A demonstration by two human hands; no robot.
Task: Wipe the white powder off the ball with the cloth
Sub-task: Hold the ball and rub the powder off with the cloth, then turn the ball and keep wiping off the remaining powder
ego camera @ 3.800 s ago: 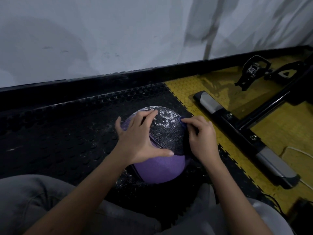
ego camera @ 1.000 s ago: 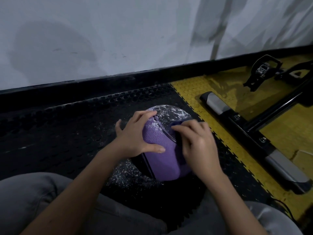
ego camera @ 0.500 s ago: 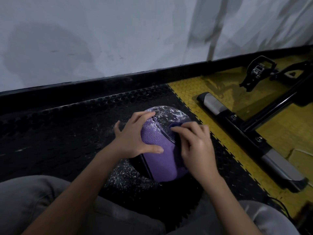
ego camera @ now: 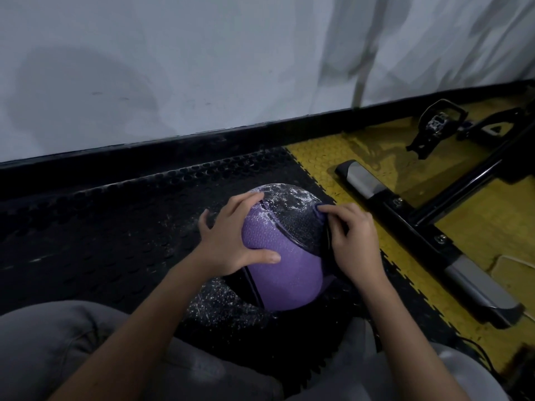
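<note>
Purple and black rubber made up the ball (ego camera: pixel 285 273), which sat on the studded black mat (ego camera: pixel 101 227) between the person's two hands. We saw the left hand (ego camera: pixel 228 241) cupping its left side, fingers spread and curved over the top, thumb laid across the purple panel.

The right hand (ego camera: pixel 354 241) had its fingers (ego camera: pixel 333 209) bent and bunched on a purple cloth (ego camera: pixel 320 212), pressing it to the ball's right shoulder. Only a small fold of cloth showed at the fingertips; the palm hid the rest.

White powder (ego camera: pixel 289 195) lay on the black panel between the two sets of fingertips, and spilled powder (ego camera: pixel 214 302) speckled the mat below the left thumb.

Just right of the right knuckles the mat met yellow tiles (ego camera: pixel 477 233). On them, near that hand but apart from it, ran the black and silver base bar (ego camera: pixel 385 204) of an exercise machine, with a pedal (ego camera: pixel 437 123) farther off and a pale cable (ego camera: pixel 515 260) past the bar.

Beyond the fingertips stood a black skirting (ego camera: pixel 173 151) and a white wall (ego camera: pixel 202 68). Grey trousers (ego camera: pixel 58 342) filled the ground behind the wrists.
</note>
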